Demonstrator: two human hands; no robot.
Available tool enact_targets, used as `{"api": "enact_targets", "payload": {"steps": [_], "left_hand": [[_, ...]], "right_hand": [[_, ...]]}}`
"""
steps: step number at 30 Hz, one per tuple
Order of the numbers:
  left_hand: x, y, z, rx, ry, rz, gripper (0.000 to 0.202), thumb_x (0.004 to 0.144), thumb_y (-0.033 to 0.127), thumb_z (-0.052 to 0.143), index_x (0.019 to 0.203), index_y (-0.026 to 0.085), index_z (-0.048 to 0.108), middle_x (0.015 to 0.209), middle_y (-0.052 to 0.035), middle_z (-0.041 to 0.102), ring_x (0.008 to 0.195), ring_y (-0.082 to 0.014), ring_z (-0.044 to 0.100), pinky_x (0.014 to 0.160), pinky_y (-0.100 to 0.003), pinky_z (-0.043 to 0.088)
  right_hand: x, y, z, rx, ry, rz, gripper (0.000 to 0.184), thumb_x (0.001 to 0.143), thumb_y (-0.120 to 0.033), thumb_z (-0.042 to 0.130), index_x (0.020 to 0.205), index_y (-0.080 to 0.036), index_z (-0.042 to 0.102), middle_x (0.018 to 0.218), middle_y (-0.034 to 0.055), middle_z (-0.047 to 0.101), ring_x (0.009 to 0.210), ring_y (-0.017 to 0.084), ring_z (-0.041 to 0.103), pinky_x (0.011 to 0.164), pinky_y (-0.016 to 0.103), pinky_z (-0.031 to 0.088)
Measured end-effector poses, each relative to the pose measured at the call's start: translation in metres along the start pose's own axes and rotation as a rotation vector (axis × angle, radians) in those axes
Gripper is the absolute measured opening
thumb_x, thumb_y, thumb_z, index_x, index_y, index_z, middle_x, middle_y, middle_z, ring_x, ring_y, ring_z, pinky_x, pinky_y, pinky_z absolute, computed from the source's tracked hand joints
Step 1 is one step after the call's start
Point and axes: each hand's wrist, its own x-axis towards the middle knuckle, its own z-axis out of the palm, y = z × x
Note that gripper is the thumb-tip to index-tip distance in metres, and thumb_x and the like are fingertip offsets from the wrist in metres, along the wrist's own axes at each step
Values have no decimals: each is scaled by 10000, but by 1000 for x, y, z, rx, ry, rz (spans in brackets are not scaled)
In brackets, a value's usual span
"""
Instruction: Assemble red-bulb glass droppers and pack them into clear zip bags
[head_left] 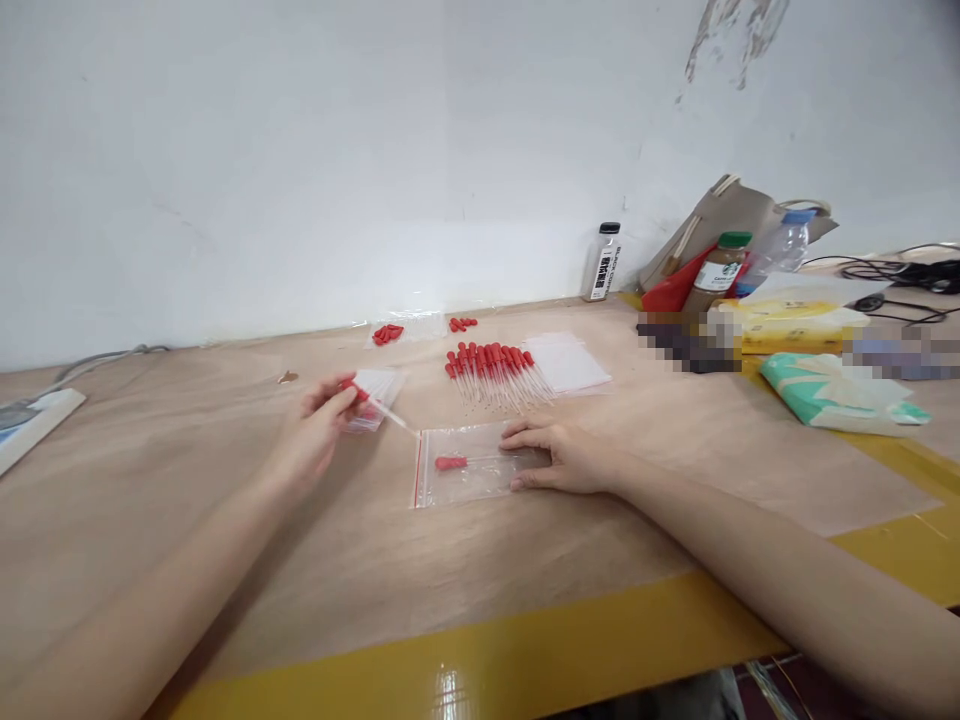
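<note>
My left hand point(321, 423) pinches a glass dropper point(379, 405) by its red bulb, its thin tip pointing toward the mouth of a small clear zip bag point(459, 481). The bag lies flat on the brown paper and holds one red-bulbed dropper point(459, 462). My right hand point(564, 455) rests flat on the bag's right end, fingers stretched out and pressing it down. A row of several red-bulbed droppers point(499, 372) lies just behind the bag.
A stack of empty clear bags point(568, 365) lies right of the droppers. Loose red bulbs point(388, 333) sit near the wall. A filled bag point(373, 388) lies by my left hand. Bottles point(604, 262), a tan bag, tissue packs point(836, 394) and cables crowd the right.
</note>
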Motion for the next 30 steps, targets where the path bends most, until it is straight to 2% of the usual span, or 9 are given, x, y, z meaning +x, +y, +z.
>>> {"api": "enact_targets", "payload": {"steps": [2,5,10,20,22,24,27,30], "left_hand": [[-12,-6,-18,-27,70,-19,180,671,139,616,850,150,622,787,-5,607,688,-97,588,692,-221,500],[-22,-14,-26,-72,128,-22,137,672,127,619,805,158,632,794,4,617,692,-87,581,704,-210,498],[-25,-20,-18,-42,102,-28,181,653,159,654,833,159,651,771,-1,625,684,-94,588,698,-224,504],[-29,-21,-13,-81,130,-14,166,604,158,684,763,173,640,754,2,632,674,-109,606,723,-277,534],[-32,-23,-10,-76,71,-27,199,578,189,713,761,175,636,745,3,634,713,-129,620,762,-307,527],[-37,-25,-8,-32,-49,-73,243,554,229,739,766,170,636,746,-8,645,764,-161,631,795,-340,515],[-45,-25,-5,166,-209,-132,315,547,285,752,825,176,653,810,-44,674,811,-204,633,798,-375,505],[-50,-24,-2,367,-302,-102,335,596,331,719,902,204,669,903,-65,683,861,-226,623,814,-393,487]], "right_hand": [[0,0,0,4,-1,3,476,688,-445,643,1084,-182,609,1136,90,550,1041,203,511,920,347,402],[-1,0,0,11,3,10,471,686,-438,647,1086,-191,608,1140,87,548,1051,204,507,928,349,396],[-1,1,0,20,-13,23,486,686,-454,642,1095,-194,602,1154,86,542,1059,206,503,933,358,393],[-1,1,0,4,-10,6,484,699,-450,631,1102,-184,598,1150,85,547,1051,198,509,928,340,397],[0,2,0,5,-9,0,488,697,-455,631,1102,-184,598,1147,83,548,1051,197,508,929,339,397],[-1,2,1,7,-7,-3,481,697,-455,631,1098,-192,600,1143,80,550,1048,198,511,926,342,400],[-1,3,1,5,1,5,465,695,-447,636,1091,-205,604,1144,79,548,1047,202,513,921,352,403],[-1,3,1,10,-1,11,464,692,-444,640,1091,-210,605,1146,79,548,1048,203,514,922,355,403]]}}
